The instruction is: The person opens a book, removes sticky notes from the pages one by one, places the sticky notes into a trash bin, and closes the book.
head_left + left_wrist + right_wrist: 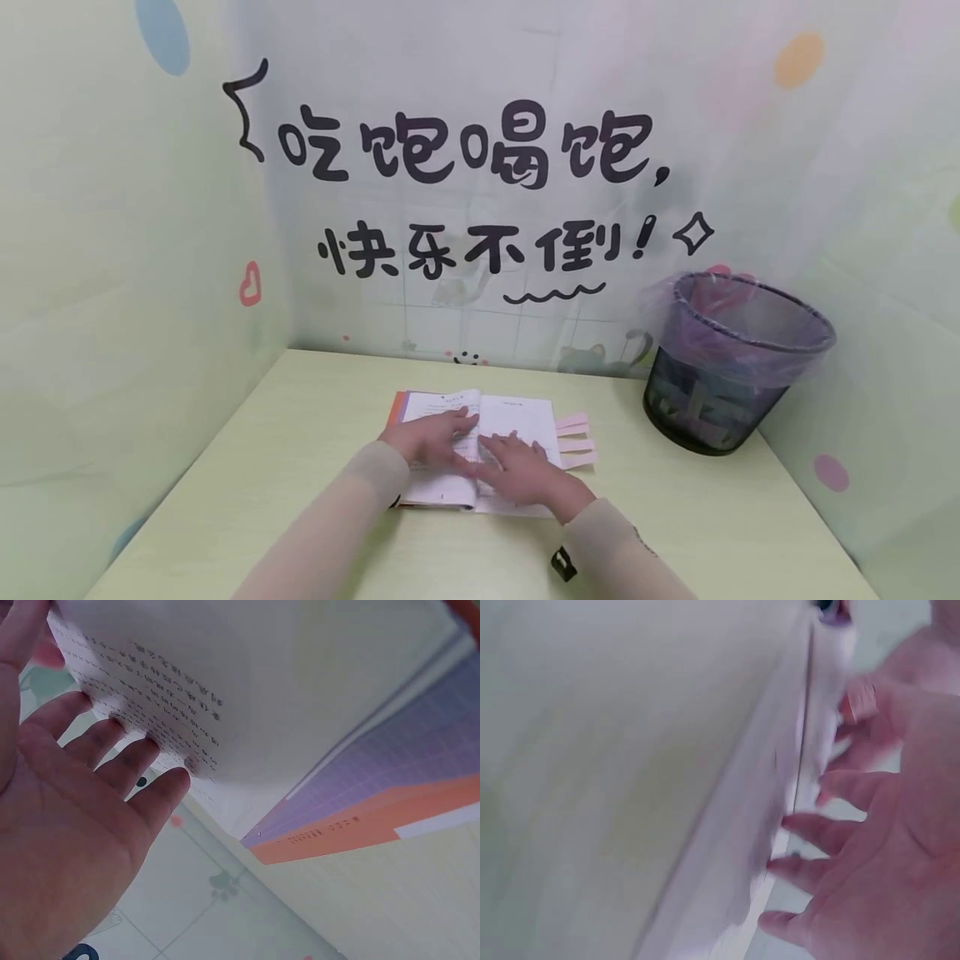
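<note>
An open book (pixel 517 408) with printed pages lies on the table, an orange and purple edge showing at its left. My left hand (pixel 435 439) is on the left page near the centre fold. In the left wrist view its extended fingertips (pixel 154 746) touch the printed page. Across the right page lies my right hand (pixel 521 469), fingers spread, its thumb side close to the left hand by the fold. The right wrist view is blurred, with the right hand's fingers (pixel 810 829) extended against the page. Pink paper tabs (pixel 576 445) stick out from the book's right side.
A black waste bin (pixel 705 408) with a purple plastic liner (pixel 697 342) stands at the back right of the pale table (pixel 300 433). Behind the table is a wall covering (pixel 465 67) with large black characters. A small black item (pixel 564 564) sits by the right sleeve.
</note>
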Available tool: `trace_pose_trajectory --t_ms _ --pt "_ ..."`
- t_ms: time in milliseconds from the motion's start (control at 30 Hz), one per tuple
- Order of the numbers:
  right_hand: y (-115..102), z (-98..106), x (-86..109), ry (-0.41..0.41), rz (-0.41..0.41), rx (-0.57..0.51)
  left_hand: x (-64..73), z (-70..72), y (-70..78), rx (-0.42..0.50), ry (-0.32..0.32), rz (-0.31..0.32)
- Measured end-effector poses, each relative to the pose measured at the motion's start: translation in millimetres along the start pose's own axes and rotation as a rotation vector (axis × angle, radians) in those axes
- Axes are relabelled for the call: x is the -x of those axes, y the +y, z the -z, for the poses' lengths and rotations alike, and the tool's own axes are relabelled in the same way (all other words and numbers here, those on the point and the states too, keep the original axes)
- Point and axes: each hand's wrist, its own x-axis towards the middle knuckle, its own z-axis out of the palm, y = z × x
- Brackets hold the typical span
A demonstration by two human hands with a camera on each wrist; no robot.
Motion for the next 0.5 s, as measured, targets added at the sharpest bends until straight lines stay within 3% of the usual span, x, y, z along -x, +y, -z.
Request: trace_pose_trajectory --t_ms 100,233,367,500 --pt "11 8 2.2 0.087 -0.072 0.004 -1.5 -1.0 0.4 -0.007 0.001 0.008" --pt "25 16 7.1 0.193 -0.247 0.080 -3.1 -2.6 0.5 -0.020 0.006 0.017" --pt "35 18 12.5 0.207 -0.378 0.099 -2.2 -3.8 0.3 -0.018 0.010 0.038" --pt "38 16 16.6 0.193 -0.403 0.088 0.4 -3.8 0.5 0.003 0.010 0.040"
